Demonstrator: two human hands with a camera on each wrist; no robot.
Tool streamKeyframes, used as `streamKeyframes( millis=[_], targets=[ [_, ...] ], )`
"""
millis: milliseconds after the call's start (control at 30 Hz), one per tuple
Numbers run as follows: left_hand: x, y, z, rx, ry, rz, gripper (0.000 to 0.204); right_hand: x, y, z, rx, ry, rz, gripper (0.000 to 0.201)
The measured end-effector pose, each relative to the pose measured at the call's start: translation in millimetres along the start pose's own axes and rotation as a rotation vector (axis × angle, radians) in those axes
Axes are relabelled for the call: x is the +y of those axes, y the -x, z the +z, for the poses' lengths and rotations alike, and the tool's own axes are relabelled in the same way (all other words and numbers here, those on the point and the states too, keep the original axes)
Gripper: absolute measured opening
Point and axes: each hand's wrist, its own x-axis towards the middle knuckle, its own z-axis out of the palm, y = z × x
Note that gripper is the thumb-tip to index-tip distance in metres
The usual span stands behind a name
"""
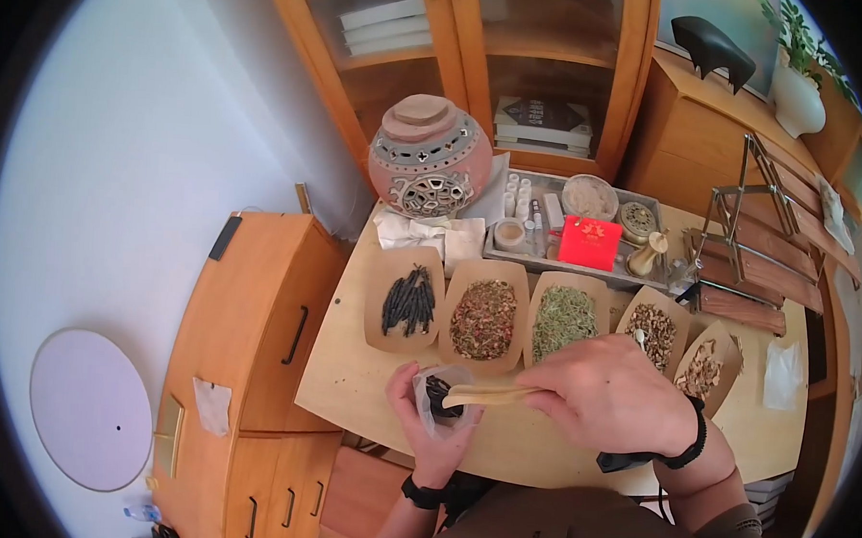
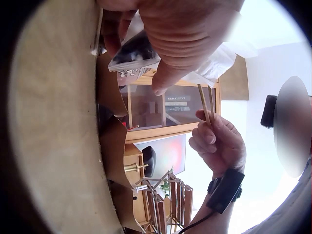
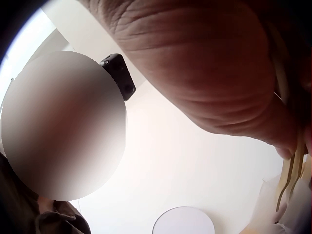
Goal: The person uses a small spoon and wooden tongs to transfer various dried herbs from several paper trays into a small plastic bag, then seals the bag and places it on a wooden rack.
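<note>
My left hand [image 1: 432, 457] holds a small translucent bag [image 1: 432, 425] with its mouth spread open at the table's front edge. Dark pieces [image 1: 438, 394] lie inside it. Above and to the right, my right hand [image 1: 613, 392] pinches pale wooden tongs [image 1: 491, 396], whose tips reach over the bag's mouth. In the right wrist view the two tong arms [image 3: 287, 178] run down close together to the bag. Behind the hands stand paper trays: one of dark dried sticks [image 1: 410, 302], one of a reddish mix [image 1: 484, 319], one of green dried herb [image 1: 563, 318].
Two more paper trays hold brown pieces [image 1: 655, 327] and pale slices [image 1: 702, 369]. Behind them sits a grey tray [image 1: 556, 266] with small bottles and a red packet [image 1: 589, 243]. A patterned pot [image 1: 430, 158], a folding wooden rack [image 1: 754, 254] and a plastic bag [image 1: 783, 376] stand around.
</note>
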Motion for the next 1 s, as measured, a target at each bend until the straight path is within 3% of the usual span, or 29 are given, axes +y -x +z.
streamKeyframes(
  millis=[233, 300, 333, 433, 633, 767, 833, 1000],
  targets=[
    [3.9, -4.0, -0.3, -0.002, -0.122, 0.078, 0.099, 6.1, -8.7, -20.0, 0.117, -0.161, 0.054, 0.018],
    [4.1, -2.7, -1.6, -0.005, -0.116, 0.039, 0.098, 12.5, -20.3, -17.9, 0.176, -0.192, 0.188, 0.020],
    [4.2, -1.9, -1.8, -0.034, -0.107, 0.003, 0.098, 18.9, -27.5, -13.0, 0.163, -0.190, 0.174, 0.020],
    [4.3, -3.3, -0.4, -0.014, -0.093, 0.028, 0.098, 42.6, -54.2, 10.0, 0.220, -0.011, 0.049, 0.020],
    [4.0, -3.5, 0.1, -0.002, -0.109, 0.043, 0.099, 57.4, -107.0, 45.0, 0.157, 0.164, -0.078, 0.015],
    [4.7, -3.7, 1.9, 0.032, -0.066, 0.008, 0.094, 62.4, -138.0, 56.8, 0.127, 0.264, -0.150, 0.012],
    [7.3, -4.3, 2.1, 0.031, -0.067, 0.006, 0.093, 68.5, -150.0, 63.1, 0.171, 0.331, -0.288, 0.009],
    [6.1, -4.8, 0.5, 0.006, -0.126, 0.042, 0.099, 71.6, -175.8, 65.7, 0.137, 0.415, -0.431, 0.004]
  ],
)
